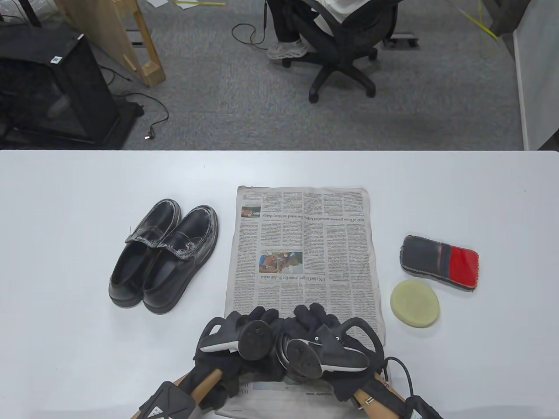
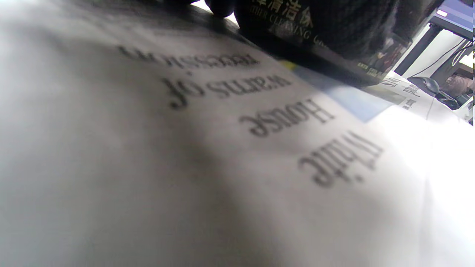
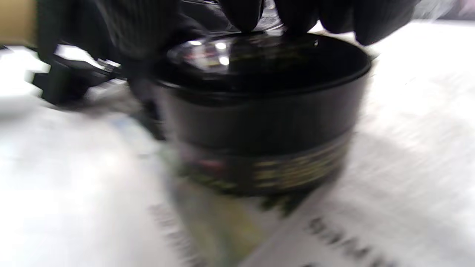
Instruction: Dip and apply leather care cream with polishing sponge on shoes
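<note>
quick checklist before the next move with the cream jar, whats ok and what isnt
1. Cream jar standing on the newspaper: ok.
2. Left hand and right hand both at the jar: ok.
3. Lid off: cannot tell, right wrist view is blurred.
4. Polishing sponge in hand: not ok, it lies on the table.
5. Shoes on the newspaper: not ok, they sit left of it.

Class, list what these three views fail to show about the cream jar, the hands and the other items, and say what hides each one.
1. Jar: hidden in the table view under both hands.
2. Jar label: blurred in the right wrist view, cut off by the top edge in the left wrist view.
3. Whether the lid is loosened: blur.
4. Left hand and right hand grip: trackers cover the fingers.
5. Shoes, sponge: outside both wrist views.
</note>
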{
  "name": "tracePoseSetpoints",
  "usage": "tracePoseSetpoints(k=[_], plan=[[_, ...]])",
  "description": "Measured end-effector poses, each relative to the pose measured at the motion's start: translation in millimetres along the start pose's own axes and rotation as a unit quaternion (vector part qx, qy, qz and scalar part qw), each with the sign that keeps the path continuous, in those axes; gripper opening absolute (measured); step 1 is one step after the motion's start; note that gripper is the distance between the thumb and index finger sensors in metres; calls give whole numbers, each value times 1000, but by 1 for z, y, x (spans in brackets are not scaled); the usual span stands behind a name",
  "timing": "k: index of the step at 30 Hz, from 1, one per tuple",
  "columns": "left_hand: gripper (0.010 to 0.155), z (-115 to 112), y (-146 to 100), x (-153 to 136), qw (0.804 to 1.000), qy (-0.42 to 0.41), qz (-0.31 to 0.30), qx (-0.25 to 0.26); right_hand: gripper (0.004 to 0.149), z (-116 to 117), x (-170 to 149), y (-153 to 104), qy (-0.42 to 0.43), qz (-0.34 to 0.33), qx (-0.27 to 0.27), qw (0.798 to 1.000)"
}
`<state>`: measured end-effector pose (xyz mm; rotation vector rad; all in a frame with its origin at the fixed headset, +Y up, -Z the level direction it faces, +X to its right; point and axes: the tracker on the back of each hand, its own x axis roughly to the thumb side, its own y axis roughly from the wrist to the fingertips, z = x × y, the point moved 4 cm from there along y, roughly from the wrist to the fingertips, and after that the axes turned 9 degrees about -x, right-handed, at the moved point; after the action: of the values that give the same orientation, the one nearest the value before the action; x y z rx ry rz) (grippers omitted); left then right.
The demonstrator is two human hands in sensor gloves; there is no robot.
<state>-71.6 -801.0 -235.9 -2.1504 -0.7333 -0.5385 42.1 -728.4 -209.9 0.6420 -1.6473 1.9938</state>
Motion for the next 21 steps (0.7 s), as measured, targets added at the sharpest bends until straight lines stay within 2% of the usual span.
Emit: tracePoseSetpoints(k=[2, 4, 9, 11, 14, 15, 18, 21], plan=[[103, 0, 0, 0, 1000, 1, 1, 0, 88, -1, -1, 0, -57, 4, -21, 998], [103, 0, 0, 0, 1000, 0, 5, 2, 89, 2, 3, 3, -65, 18, -26, 997], [101, 0, 0, -1, 1000, -2, 9, 5, 98, 6, 11, 7, -159, 64, -53, 984], [101, 0, 0, -1, 1000, -2, 9, 4, 98, 5, 11, 7, -163, 58, -42, 984], [99, 1, 0, -1, 1000, 3, 14, 5, 98, 4, 5, 1, -69, 12, 16, 997], [99, 1, 0, -1, 1000, 4, 14, 4, 99, 5, 3, -1, -53, 12, 11, 998], [99, 0, 1, 0, 1000, 8, 17, 4, 105, 8, 1, -3, -87, 11, 6, 996], [99, 1, 1, 0, 1000, 1, 19, 6, 104, 10, 6, -3, -114, 20, 1, 993]])
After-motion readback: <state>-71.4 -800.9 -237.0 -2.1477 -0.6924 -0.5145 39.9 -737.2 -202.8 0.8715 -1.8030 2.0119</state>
